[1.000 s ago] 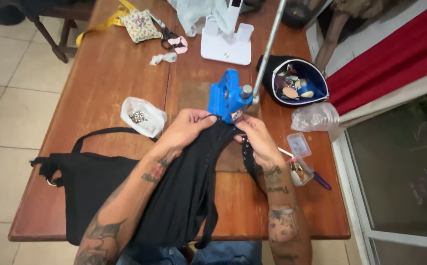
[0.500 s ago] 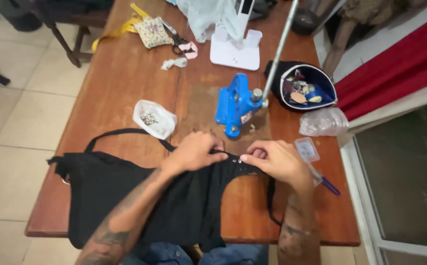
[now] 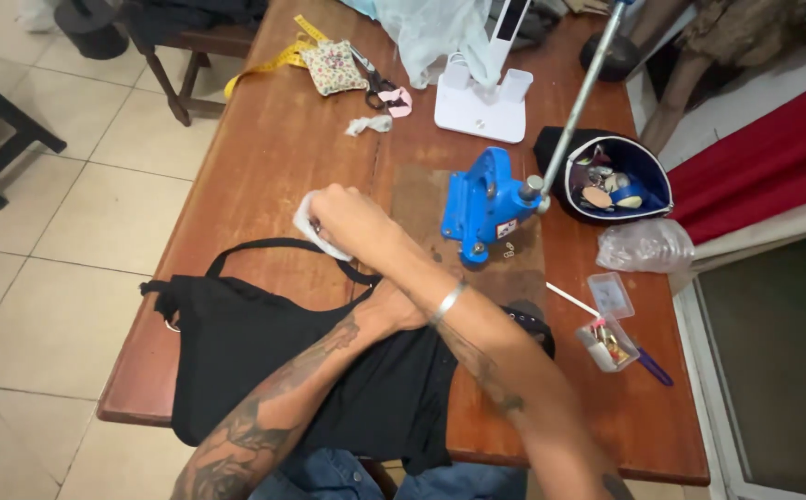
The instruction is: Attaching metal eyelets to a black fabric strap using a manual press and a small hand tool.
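wooden table (image 3: 264, 167) carries a black garment (image 3: 264, 356) at its near edge, where the left hand (image 3: 394, 310) presses flat while the right hand (image 3: 343, 215), crossed over it leftward, closes its fingers on a small white bag (image 3: 309, 222) just beyond the garment's strap.

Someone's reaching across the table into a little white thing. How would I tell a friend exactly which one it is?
Start at the long brown wooden table and find the bright blue metal hand press near its middle. Left of the press, just above the black fabric garment, lies a small white plastic bag, under the right hand. It is the only white, soft, crumpled thing on that side.
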